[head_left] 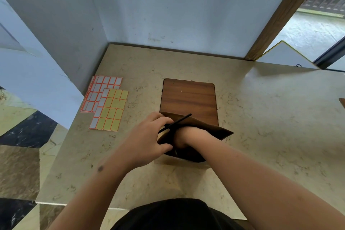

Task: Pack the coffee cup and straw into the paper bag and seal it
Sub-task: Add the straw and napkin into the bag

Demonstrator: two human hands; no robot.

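Observation:
A dark brown paper bag (214,129) stands open on the marble table, just in front of me. My left hand (147,136) grips the bag's left rim, thumb on the near side and fingers on the far side. A thin black straw (182,120) sticks out from between those fingers and slants up to the right over the bag's mouth. My right hand (188,134) is plunged into the bag to the wrist, with its fingers hidden. No coffee cup is in sight.
A wooden board (188,97) lies flat behind the bag. Sheets of orange-edged and yellow sticker labels (109,104) lie at the left. Walls close off the table (270,117) at the back and left; a doorway opens at the far right.

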